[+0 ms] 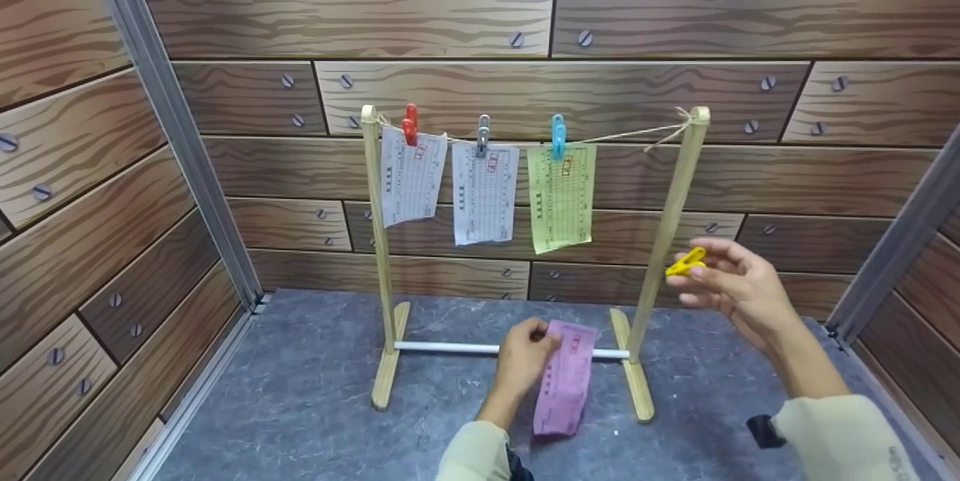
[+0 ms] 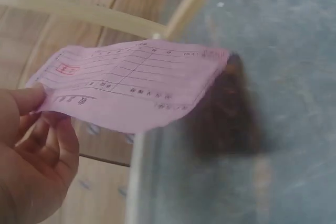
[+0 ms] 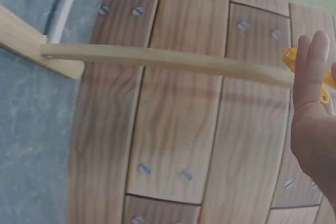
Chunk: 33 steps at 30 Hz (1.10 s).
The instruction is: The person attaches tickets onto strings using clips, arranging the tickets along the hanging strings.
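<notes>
My left hand (image 1: 523,358) pinches a pink printed slip (image 1: 564,383) by its upper left corner, and the paper hangs in front of the rack's white bottom bar (image 1: 450,348). In the left wrist view the slip (image 2: 126,85) bends, with thumb and fingers at one end. To the right of the right post, my right hand (image 1: 739,290) holds a yellow clothespin (image 1: 685,262) between thumb and fingers. Above, a string (image 1: 622,137) carries two white slips (image 1: 484,196) and a green slip (image 1: 562,199), under a red clothespin (image 1: 409,125), a grey one (image 1: 483,137) and a blue one (image 1: 558,137).
The wooden rack's left post (image 1: 379,241) and right post (image 1: 670,233) stand on flat feet (image 1: 634,376) on a grey marbled table (image 1: 300,391). Wood-patterned panels (image 1: 450,8) close in the back and sides, with metal frame bars (image 1: 176,121) at the corners.
</notes>
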Available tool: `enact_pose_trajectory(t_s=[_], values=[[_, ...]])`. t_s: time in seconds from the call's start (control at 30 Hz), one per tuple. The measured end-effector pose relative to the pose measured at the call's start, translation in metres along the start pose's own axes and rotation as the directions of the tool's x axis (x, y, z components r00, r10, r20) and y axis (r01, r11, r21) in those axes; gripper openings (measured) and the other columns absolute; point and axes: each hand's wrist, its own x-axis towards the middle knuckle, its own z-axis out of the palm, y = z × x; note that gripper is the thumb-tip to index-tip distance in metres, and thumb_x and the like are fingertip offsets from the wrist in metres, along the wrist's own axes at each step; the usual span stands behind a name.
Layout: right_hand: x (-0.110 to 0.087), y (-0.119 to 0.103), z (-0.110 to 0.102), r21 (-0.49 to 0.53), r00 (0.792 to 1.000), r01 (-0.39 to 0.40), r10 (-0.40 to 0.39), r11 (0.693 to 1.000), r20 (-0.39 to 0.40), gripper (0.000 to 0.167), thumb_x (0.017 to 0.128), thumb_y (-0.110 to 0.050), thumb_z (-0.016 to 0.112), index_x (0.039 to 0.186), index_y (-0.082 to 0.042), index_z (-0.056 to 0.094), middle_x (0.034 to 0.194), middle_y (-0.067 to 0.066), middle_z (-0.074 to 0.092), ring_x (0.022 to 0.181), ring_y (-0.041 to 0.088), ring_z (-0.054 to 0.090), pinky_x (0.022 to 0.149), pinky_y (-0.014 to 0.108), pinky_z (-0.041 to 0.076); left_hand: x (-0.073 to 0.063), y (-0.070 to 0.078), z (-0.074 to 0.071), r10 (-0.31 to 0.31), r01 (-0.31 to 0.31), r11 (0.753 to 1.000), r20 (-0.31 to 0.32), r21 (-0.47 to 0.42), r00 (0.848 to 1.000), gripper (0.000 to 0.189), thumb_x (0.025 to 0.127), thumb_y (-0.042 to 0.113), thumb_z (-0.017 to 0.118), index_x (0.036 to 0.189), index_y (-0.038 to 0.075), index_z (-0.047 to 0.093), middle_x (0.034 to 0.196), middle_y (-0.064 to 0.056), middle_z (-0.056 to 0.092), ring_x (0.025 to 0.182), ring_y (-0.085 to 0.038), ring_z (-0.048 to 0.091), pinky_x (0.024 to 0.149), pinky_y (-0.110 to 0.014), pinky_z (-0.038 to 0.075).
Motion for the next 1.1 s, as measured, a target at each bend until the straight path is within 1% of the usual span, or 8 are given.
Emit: enact_pose_trajectory(t_s=[0.23, 0.3, 0.4, 0.5, 0.77, 0.83, 0.97, 1.1], values=[[0.014, -0.018, 0.021, -0.082, 0.998, 0.07, -0.069, 0.994, 0.012, 0.033, 0.099, 0.011, 0.054, 0.132, 0.007, 0.058, 0.109, 0.019, 0.067, 0.085, 0.031, 0.073, 0.073, 0.037, 0.059, 0.02, 0.052, -0.006, 0.182, -0.181, 0.983, -0.045, 0.032, 0.982, 0.011, 0.091, 0.012, 0.073, 0.081, 0.01, 0.068, 0.068, 0.01, 0.056, 0.062, -0.002, 0.047, 0.058, -0.024, 0.045], [0.018, -0.024, 0.026, -0.138, 0.996, 0.084, -0.084, 0.987, 0.007, 0.035, 0.099, 0.01, 0.055, 0.134, 0.011, 0.054, 0.106, 0.019, 0.068, 0.083, 0.03, 0.073, 0.073, 0.037, 0.059, 0.025, 0.066, -0.008, 0.215, -0.213, 0.976, -0.074, 0.043, 0.974, 0.003, 0.091, 0.009, 0.073, 0.088, 0.01, 0.072, 0.071, 0.008, 0.059, 0.063, -0.003, 0.05, 0.059, -0.024, 0.046], [0.023, -0.033, 0.033, -0.22, 0.996, 0.089, -0.091, 0.971, 0.0, 0.036, 0.097, 0.008, 0.059, 0.132, 0.012, 0.054, 0.101, 0.019, 0.067, 0.079, 0.029, 0.073, 0.072, 0.039, 0.059, 0.031, 0.084, -0.009, 0.264, -0.259, 0.964, -0.117, 0.052, 0.957, 0.013, 0.09, 0.005, 0.072, 0.102, 0.01, 0.074, 0.074, 0.006, 0.063, 0.064, -0.004, 0.052, 0.06, -0.025, 0.048], [0.028, -0.043, 0.039, -0.299, 0.996, 0.087, -0.089, 0.95, 0.006, 0.036, 0.095, 0.007, 0.063, 0.13, 0.01, 0.056, 0.098, 0.018, 0.066, 0.078, 0.028, 0.073, 0.071, 0.041, 0.059, 0.039, 0.1, -0.01, 0.297, -0.293, 0.955, -0.133, 0.05, 0.945, 0.016, 0.091, 0.005, 0.07, 0.106, 0.009, 0.073, 0.075, 0.004, 0.064, 0.064, -0.005, 0.054, 0.059, -0.024, 0.048], [0.038, -0.07, 0.05, -0.419, 0.995, 0.102, -0.101, 0.902, 0.025, 0.036, 0.094, 0.002, 0.068, 0.128, 0.009, 0.057, 0.096, 0.018, 0.066, 0.077, 0.027, 0.073, 0.07, 0.041, 0.059, 0.065, 0.139, -0.018, 0.391, -0.38, 0.919, -0.15, 0.102, 0.908, 0.007, 0.097, 0.01, 0.065, 0.092, 0.006, 0.069, 0.077, -0.002, 0.067, 0.064, -0.008, 0.058, 0.058, -0.022, 0.05], [0.04, -0.075, 0.051, -0.417, 0.994, 0.107, -0.106, 0.902, 0.025, 0.035, 0.095, 0.002, 0.067, 0.127, 0.008, 0.058, 0.096, 0.017, 0.066, 0.076, 0.027, 0.073, 0.069, 0.041, 0.059, 0.071, 0.147, -0.021, 0.408, -0.39, 0.911, -0.163, 0.131, 0.898, 0.009, 0.097, 0.012, 0.065, 0.093, 0.006, 0.071, 0.078, -0.001, 0.068, 0.065, -0.008, 0.059, 0.06, -0.022, 0.05], [0.04, -0.083, 0.05, -0.374, 0.993, 0.116, -0.116, 0.92, 0.022, 0.029, 0.095, 0.004, 0.066, 0.124, 0.004, 0.062, 0.095, 0.016, 0.066, 0.075, 0.027, 0.073, 0.069, 0.041, 0.059, 0.08, 0.16, -0.025, 0.404, -0.382, 0.913, -0.177, 0.144, 0.897, 0.014, 0.099, 0.017, 0.064, 0.094, 0.007, 0.073, 0.077, -0.001, 0.069, 0.065, -0.009, 0.06, 0.061, -0.023, 0.05], [0.041, -0.088, 0.05, -0.336, 0.991, 0.131, -0.132, 0.933, 0.022, 0.03, 0.094, 0.007, 0.065, 0.123, 0.006, 0.061, 0.094, 0.017, 0.066, 0.074, 0.028, 0.073, 0.069, 0.041, 0.059, 0.087, 0.172, -0.024, 0.396, -0.391, 0.918, -0.224, 0.067, 0.891, 0.015, 0.099, 0.016, 0.065, 0.098, 0.006, 0.076, 0.083, -0.001, 0.07, 0.069, -0.007, 0.059, 0.065, -0.024, 0.05]])
